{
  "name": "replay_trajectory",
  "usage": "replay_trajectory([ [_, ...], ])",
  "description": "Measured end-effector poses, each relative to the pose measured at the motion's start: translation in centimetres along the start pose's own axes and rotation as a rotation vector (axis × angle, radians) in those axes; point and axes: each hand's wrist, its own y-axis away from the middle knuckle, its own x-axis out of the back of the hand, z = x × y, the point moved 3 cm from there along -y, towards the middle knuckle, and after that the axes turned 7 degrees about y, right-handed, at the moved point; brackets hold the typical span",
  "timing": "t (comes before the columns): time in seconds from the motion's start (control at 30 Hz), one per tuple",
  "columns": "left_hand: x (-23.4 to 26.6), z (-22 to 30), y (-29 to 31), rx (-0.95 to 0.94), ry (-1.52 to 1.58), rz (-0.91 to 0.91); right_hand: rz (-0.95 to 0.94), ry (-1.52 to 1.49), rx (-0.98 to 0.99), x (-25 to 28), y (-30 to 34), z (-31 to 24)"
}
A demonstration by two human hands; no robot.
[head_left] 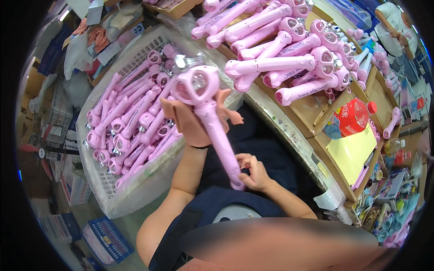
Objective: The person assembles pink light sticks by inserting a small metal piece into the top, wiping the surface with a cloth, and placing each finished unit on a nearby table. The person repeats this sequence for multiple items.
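Observation:
A pink toy wand [220,137] with a round windowed head and a clear, faceted tip is held up in front of my body. My left hand [192,124], in a loose salmon-coloured covering, is closed around it from behind, just below the head; most of these fingers are hidden. Beside the wand's lower end is my right hand [256,174], its fingers curled in. A small reddish bit shows at the fingertips, too small to name, and the thumb lies against the handle.
To the left stands a white plastic basket [106,180], lined with clear film and heaped with similar wands. More wands [271,65] lie piled on the workbench [289,140]. At right are a red-labelled bottle [355,117] and yellow paper [352,151]. Another person [395,27] stands at the far right.

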Motion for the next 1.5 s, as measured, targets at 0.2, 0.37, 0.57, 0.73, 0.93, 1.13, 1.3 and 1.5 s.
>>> replay_trajectory([
  [0.2,3.2,1.0,1.7,-0.166,-0.347,0.348,0.594,1.179,-0.115,9.1,-1.0,-0.6],
  [0.37,3.9,-1.9,2.1,0.006,0.162,0.337,0.667,1.56,-0.265,12.7,0.7,1.6],
  [0.57,4.7,-3.2,1.8,-0.028,0.209,0.346,0.659,1.505,-0.27,12.5,1.1,1.9],
  [0.73,4.9,-4.2,1.1,-0.032,0.018,0.346,0.763,1.013,-0.06,10.9,-2.8,-1.3],
  [0.93,3.1,-6.6,0.2,0.179,0.156,0.174,0.412,0.38,0.149,8.8,-13.0,-4.5],
  [1.13,1.7,-6.2,0.6,0.193,0.176,0.285,0.264,0.144,0.065,8.5,-15.1,-5.0],
  [1.3,0.5,-5.5,0.1,0.083,-0.132,0.273,0.21,0.109,0.032,9.3,-14.4,-3.6],
  [1.5,-1.1,-0.7,-0.9,-0.003,-0.372,0.352,0.248,-0.052,-0.116,4.9,-8.0,-3.4],
])
